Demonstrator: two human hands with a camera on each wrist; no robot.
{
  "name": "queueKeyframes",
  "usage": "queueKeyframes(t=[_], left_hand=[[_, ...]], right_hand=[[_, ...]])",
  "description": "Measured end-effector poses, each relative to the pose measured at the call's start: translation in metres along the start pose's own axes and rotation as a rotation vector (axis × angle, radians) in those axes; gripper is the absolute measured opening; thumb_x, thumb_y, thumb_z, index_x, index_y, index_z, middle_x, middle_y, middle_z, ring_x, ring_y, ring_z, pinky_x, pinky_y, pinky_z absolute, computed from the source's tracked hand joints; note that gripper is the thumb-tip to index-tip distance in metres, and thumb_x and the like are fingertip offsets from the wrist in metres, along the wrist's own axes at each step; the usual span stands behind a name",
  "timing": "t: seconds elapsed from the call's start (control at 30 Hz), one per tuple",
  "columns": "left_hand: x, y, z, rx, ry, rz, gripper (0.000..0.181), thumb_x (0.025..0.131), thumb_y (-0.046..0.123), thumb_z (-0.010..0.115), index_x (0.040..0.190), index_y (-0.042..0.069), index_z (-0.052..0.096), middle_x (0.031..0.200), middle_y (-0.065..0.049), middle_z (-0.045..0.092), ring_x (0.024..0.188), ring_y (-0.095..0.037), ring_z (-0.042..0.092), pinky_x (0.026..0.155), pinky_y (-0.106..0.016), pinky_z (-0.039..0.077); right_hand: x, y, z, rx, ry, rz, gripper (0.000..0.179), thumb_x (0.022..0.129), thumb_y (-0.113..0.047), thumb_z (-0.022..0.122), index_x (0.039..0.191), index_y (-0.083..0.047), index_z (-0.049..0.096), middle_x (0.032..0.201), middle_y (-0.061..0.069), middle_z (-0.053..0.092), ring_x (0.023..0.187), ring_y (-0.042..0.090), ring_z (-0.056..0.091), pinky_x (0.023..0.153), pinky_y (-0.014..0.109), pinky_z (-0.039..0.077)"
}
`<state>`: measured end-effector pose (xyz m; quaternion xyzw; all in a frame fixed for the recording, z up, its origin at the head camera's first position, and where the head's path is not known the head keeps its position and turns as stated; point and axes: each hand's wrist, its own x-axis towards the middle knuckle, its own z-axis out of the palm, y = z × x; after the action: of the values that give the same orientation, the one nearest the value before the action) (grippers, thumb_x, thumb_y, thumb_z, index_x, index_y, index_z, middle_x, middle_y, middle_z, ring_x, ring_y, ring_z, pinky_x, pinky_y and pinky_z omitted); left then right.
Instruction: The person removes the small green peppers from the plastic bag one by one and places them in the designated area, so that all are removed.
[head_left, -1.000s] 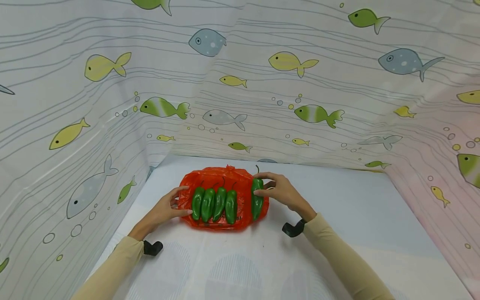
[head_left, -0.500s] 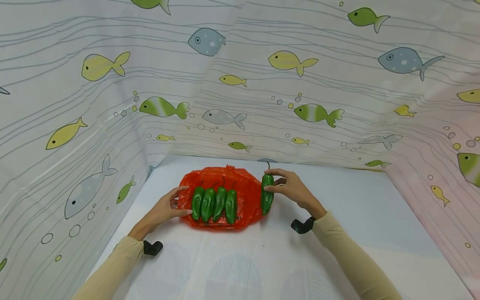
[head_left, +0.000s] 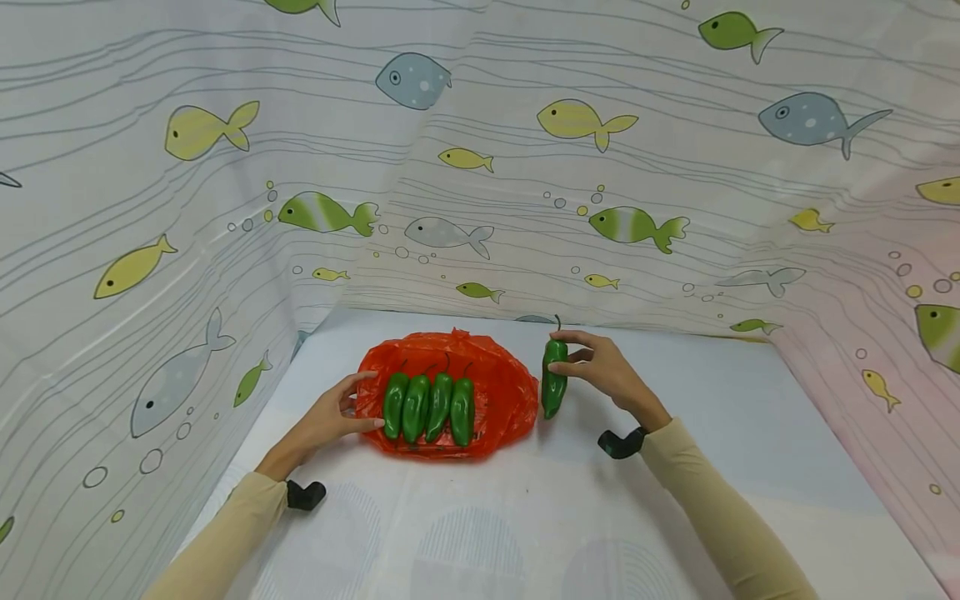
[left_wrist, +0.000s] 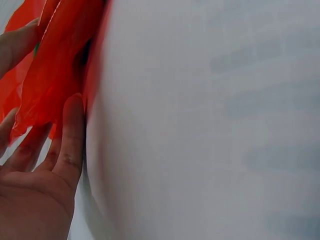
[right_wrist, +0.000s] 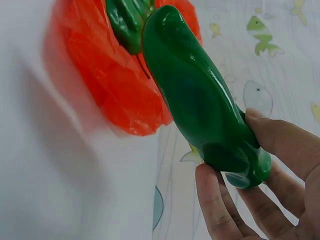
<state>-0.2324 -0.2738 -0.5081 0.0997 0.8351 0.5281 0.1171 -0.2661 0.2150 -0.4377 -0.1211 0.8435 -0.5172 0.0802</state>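
Observation:
My right hand [head_left: 606, 370] pinches a glossy green pepper [head_left: 553, 387] between thumb and fingertips, stem up. In the head view the pepper is just right of a red plastic bag [head_left: 513, 408], and its shadow shows it lifted off the table. The right wrist view shows the same pepper [right_wrist: 192, 95] tilted, with fingers around its stem end. My left hand [head_left: 322, 429] holds the left edge of the bag, the thumb on one side and fingers on the other. Several more green peppers [head_left: 417, 408] lie side by side on the bag, stems toward the back.
A white table [head_left: 465, 517] with faint round patterns spreads under both arms. Fish-printed cloth [head_left: 517, 183] walls it in at the back, left and right. Each wrist wears a black mount [head_left: 621, 443].
My right hand has lifted the pepper off the bag's right end and carried it rightward and slightly back. The left hand and the other peppers have stayed in place.

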Motion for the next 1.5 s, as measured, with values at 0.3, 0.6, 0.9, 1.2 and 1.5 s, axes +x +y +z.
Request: queueKeyframes(t=[0.3,0.6,0.9,1.2,1.5], left_hand=[[0.000,0.000,0.000,-0.001,-0.003,-0.004,0.085,0.084,0.026,0.088,0.155,0.020,0.040,0.153,-0.018,0.042,0.127,-0.041,0.054,0.098,-0.048,0.051],[-0.001,0.001,0.001,0.011,0.002,-0.008,0.085,0.085,0.027,0.087,0.155,0.020,0.040,0.155,-0.017,0.041,0.127,-0.041,0.054,0.100,-0.050,0.049],[0.000,0.000,0.000,0.006,0.003,-0.005,0.085,0.085,0.027,0.087,0.155,0.020,0.040,0.157,-0.017,0.039,0.129,-0.042,0.052,0.100,-0.051,0.047],[-0.001,0.000,0.001,0.014,0.004,-0.010,0.084,0.085,0.028,0.086,0.155,0.021,0.040,0.159,-0.017,0.037,0.132,-0.043,0.049,0.105,-0.057,0.044],[-0.002,0.001,0.001,0.013,0.006,0.000,0.083,0.086,0.027,0.086,0.155,0.021,0.040,0.158,-0.017,0.038,0.131,-0.043,0.050,0.105,-0.057,0.044]], right_hand=[[0.000,0.012,-0.015,-0.026,0.019,0.019,0.060,0.091,-0.033,0.081,0.145,-0.017,0.059,0.135,0.010,0.062,0.116,0.032,0.064,0.103,0.062,0.044],[0.005,0.025,-0.025,-0.024,0.029,0.056,0.062,0.090,-0.032,0.082,0.145,-0.014,0.059,0.141,0.011,0.058,0.120,0.035,0.061,0.105,0.064,0.040],[0.014,0.040,-0.031,-0.051,0.048,0.067,0.059,0.092,-0.030,0.081,0.145,-0.018,0.059,0.142,0.013,0.058,0.119,0.034,0.062,0.105,0.061,0.042],[0.024,0.056,-0.036,-0.066,0.052,0.073,0.061,0.091,-0.030,0.081,0.146,-0.016,0.058,0.141,0.015,0.059,0.120,0.034,0.062,0.104,0.059,0.044],[0.034,0.063,-0.039,-0.065,0.065,0.110,0.060,0.092,-0.025,0.080,0.147,-0.013,0.057,0.145,0.014,0.055,0.123,0.035,0.059,0.104,0.057,0.044]])
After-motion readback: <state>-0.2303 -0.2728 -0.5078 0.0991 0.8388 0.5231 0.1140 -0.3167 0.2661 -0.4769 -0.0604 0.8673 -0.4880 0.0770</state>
